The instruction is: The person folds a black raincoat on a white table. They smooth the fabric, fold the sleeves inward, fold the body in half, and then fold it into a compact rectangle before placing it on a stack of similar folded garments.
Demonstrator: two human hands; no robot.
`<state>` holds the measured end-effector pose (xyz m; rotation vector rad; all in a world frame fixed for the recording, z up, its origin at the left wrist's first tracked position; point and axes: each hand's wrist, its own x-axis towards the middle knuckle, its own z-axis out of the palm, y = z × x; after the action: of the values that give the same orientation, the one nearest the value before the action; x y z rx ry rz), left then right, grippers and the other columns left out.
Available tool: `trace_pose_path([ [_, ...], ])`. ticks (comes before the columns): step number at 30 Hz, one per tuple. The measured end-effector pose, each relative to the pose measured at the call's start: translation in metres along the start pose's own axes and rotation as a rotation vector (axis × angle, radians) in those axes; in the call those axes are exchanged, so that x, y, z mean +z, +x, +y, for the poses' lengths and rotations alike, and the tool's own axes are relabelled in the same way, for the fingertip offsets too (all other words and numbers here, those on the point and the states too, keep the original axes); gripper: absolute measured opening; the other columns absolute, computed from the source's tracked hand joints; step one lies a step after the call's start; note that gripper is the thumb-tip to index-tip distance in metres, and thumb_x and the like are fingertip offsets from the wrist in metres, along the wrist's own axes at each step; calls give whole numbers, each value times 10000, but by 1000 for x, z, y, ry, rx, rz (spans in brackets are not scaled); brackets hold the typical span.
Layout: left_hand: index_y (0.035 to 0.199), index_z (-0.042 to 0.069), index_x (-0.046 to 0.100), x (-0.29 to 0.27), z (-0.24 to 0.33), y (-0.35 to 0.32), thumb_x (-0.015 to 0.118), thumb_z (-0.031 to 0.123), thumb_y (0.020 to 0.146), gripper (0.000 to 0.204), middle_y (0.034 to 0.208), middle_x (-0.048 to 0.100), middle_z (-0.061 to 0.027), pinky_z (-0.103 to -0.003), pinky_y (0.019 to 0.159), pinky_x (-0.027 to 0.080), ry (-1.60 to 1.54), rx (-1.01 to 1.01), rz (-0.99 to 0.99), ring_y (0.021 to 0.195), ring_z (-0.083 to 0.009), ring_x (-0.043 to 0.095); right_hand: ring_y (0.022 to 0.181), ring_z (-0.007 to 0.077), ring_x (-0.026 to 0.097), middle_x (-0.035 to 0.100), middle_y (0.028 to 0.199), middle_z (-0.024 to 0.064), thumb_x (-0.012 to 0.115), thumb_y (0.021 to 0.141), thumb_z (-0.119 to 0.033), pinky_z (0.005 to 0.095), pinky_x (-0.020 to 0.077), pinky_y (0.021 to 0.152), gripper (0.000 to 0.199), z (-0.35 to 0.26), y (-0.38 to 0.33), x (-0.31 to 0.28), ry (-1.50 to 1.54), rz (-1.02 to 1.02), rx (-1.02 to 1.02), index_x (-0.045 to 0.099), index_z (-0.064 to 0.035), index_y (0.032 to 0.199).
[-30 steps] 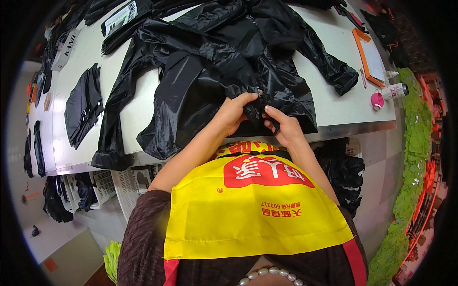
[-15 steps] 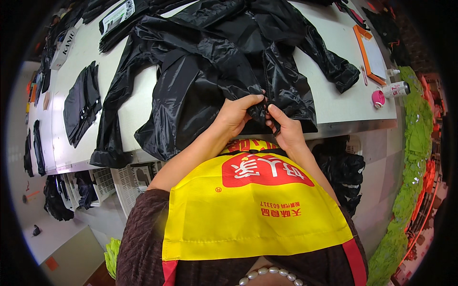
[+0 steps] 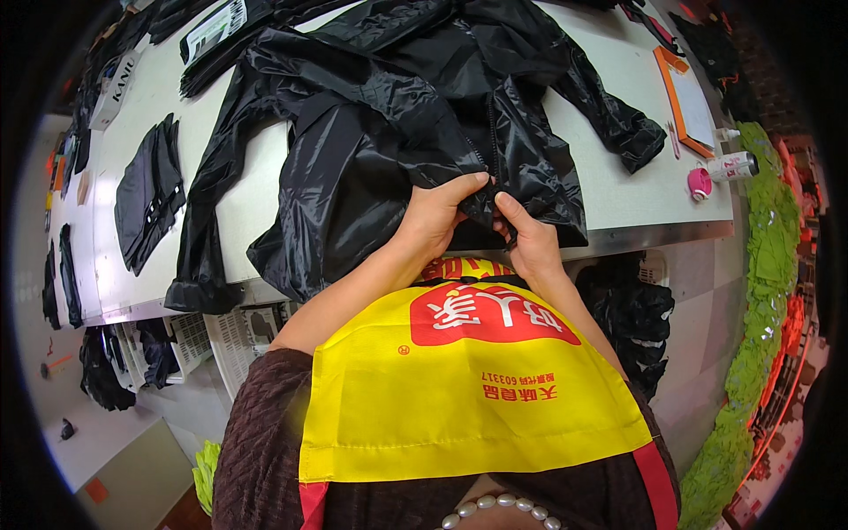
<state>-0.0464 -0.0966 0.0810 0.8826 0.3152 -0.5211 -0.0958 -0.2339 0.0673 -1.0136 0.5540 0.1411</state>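
Observation:
A shiny black jacket (image 3: 353, 159) lies spread on the white table (image 3: 238, 194), its sleeves reaching out to both sides and its lower hem hanging at the near edge. Down its front runs a black zipper (image 3: 492, 132), parted above my hands. My left hand (image 3: 439, 212) pinches the left front edge at the bottom of the zipper, thumb on top. Close beside it, my right hand (image 3: 527, 237) grips the lower end of the right front edge, thumb and fingers closed. The zipper's bottom end is mostly hidden between my fingers.
Folded black fabric pieces (image 3: 150, 194) lie on the left of the table, with a bagged black stack (image 3: 212, 49) behind. An orange-edged box (image 3: 685, 102) and a bottle (image 3: 733, 166) with a pink cup (image 3: 700, 184) stand at right. Black garments (image 3: 632, 322) fill a crate below.
Almost nothing differs. Both hands keep their hold at the bottom of the zipper, with only a slight shift of the fingers.

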Motion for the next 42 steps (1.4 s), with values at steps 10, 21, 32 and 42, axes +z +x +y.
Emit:
trace_pose_path([
  [10, 949, 40, 615, -2, -7, -2, 678, 44, 773, 187, 881, 661, -71, -299, 721, 529, 16, 84, 24, 780, -181, 640, 636, 88, 528, 614, 760, -3, 683, 830, -180, 211, 401, 594, 129, 4, 3, 2, -79, -5, -61, 660, -57, 859],
  [21, 986, 62, 606, -12, -20, -4, 658, 116, 813, 188, 883, 655, -39, -266, 676, 504, 180, 67, -45, 727, -141, 632, 667, 70, 543, 613, 754, -6, 694, 822, -202, 195, 420, 606, 164, 2, 11, -2, -18, -22, 95, 685, -43, 862],
  [32, 1139, 54, 513, -12, -14, -4, 680, 67, 774, 402, 996, 622, -65, -329, 686, 511, 133, -116, 23, 883, -198, 611, 742, 256, 648, 670, 791, 156, 553, 755, -638, 382, 481, 706, 686, -78, -18, -40, -1655, -451, 126, 662, 34, 836],
  [42, 1194, 72, 498, -25, -10, -8, 725, 114, 720, 527, 1032, 604, -59, -339, 683, 473, 335, -112, 44, 889, -202, 579, 735, 289, 599, 590, 729, 115, 658, 746, -142, 366, 494, 673, 117, -58, 10, -6, -1580, -654, -1088, 597, -43, 755],
])
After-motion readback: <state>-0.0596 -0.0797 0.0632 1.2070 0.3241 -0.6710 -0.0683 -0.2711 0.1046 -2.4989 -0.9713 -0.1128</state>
